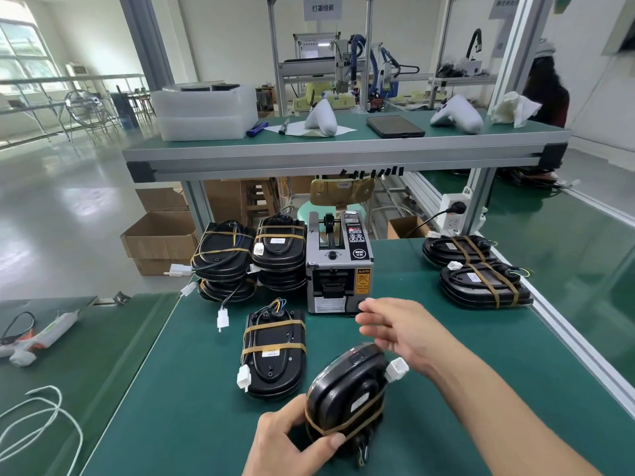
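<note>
Black lamp housing (347, 396), tan band, white connector (397, 369); grey tape dispenser (338, 266), orange warning label; green bench (481, 355).

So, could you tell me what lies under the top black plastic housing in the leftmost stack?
Another tan-banded black plastic housing; the top housing covers all but its near edge.

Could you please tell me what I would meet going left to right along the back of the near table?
Left stack of black units → second stack of black units → grey tape dispenser → banded black unit near the right edge.
</note>
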`<state>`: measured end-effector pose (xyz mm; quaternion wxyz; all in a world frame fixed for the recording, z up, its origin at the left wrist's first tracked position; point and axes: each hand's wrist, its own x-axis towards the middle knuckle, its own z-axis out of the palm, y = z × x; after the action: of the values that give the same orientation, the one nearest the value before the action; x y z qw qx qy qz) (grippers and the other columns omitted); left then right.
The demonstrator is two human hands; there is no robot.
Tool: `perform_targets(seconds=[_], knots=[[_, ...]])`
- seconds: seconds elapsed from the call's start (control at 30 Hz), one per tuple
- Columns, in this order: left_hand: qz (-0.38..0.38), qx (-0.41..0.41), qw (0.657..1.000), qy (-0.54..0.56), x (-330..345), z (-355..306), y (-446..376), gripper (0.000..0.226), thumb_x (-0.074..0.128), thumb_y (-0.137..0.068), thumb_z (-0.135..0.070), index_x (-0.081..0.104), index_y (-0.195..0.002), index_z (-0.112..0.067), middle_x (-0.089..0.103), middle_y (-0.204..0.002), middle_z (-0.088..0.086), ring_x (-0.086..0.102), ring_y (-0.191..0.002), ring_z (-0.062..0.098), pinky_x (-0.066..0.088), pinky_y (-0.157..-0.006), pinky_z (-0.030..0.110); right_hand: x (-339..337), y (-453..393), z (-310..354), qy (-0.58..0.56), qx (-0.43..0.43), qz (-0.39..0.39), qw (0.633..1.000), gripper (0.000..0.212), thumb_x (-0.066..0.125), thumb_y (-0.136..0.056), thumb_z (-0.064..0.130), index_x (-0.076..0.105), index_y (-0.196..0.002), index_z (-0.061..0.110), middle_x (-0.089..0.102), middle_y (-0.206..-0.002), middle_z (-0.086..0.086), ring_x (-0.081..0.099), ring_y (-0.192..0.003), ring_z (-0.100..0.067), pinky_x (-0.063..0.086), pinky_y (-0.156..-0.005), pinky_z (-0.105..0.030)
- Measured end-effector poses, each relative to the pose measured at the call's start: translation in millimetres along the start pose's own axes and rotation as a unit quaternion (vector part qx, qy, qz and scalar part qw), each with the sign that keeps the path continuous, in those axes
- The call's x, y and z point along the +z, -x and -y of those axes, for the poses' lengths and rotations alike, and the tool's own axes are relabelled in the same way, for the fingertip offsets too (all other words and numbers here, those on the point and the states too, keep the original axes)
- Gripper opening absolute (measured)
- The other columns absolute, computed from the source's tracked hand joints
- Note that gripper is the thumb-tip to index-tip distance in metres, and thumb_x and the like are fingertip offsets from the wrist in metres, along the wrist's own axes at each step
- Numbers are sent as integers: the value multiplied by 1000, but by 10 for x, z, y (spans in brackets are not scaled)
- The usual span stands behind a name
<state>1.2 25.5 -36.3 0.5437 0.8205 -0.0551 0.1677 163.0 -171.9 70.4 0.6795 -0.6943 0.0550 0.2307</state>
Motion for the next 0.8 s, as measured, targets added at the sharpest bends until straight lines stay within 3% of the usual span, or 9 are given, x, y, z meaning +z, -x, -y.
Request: perform_targets(seconds=[0.1,0.3,0.67,0.8], knots=[[2,-6,1000,7,-4,3,2,47,90,-78,-58,72,-121,-53,82,-97,-9,76,-97,3,59,-90,27,163,-348,22,35,13,-12,999,18,67,-98,27,75,-111,16,81,-92,1,72,-69,-10,45,-68,-29],[17,-36,999,22,0,35,16,49,92,-78,-56,75,-123,-46,82,-99,-4,78,-103,15,59,-99,48,480,-682,121,-37,-9,-58,998,12,64,-98,17,73,-106,18,81,-89,1,73,-63,-7,45,-60,-24],[21,-27,999,12,5,69,16,53,91,-80,-55,70,-129,-51,82,-102,-7,77,-105,11,60,-99,45,651,-808,170,-135,39,-116,983,3,71,-92,9,70,-95,9,77,-78,-3,68,-52,-7,43,-53,-22],[22,-25,999,6,8,104,15,59,90,-81,-55,68,-135,-47,82,-103,-7,77,-106,11,60,-100,44,732,-841,201,-146,45,-164,975,10,74,-90,6,68,-97,5,78,-82,-8,66,-46,-8,43,-47,-20]])
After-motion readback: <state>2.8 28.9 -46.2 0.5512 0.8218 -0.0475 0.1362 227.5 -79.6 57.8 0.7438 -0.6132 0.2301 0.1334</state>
